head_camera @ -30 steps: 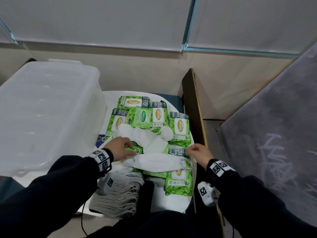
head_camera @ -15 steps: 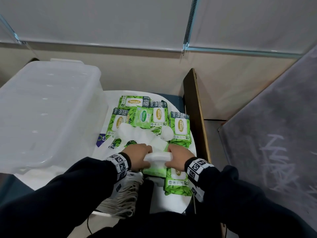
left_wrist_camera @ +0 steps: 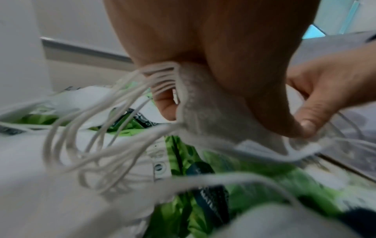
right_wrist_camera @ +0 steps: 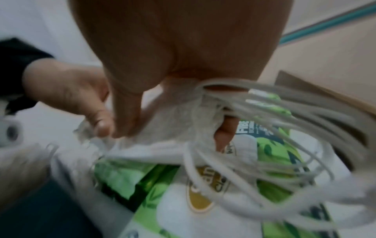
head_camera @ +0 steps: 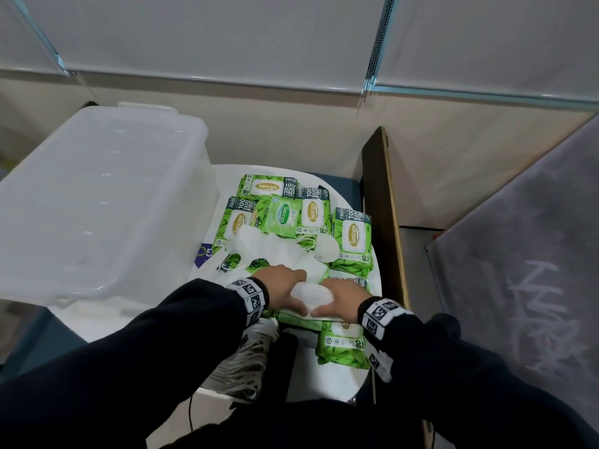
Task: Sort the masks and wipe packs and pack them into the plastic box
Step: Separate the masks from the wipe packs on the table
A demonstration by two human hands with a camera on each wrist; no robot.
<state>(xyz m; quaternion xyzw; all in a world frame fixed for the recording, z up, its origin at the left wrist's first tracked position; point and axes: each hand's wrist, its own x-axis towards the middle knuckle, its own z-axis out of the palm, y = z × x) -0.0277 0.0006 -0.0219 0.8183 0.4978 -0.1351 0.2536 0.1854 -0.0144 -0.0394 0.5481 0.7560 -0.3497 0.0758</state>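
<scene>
Both hands, left hand and right hand, pinch the mask stack by its ends; plastic box lies left, nearer the left hand.

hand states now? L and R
Left hand: grips one end of the mask stack.
Right hand: grips the other end of it.

A round white table stands low in the middle of the head view, over dark blue flooring that shows at 8 o'clock. At 12 o'clock pale grey roller blinds hang above a beige wall, with teal frame strips along their lower edge. A brown wooden board stands on edge at 2 o'clock, and at 3 o'clock leans a grey panel with chalky scribbles.
</scene>
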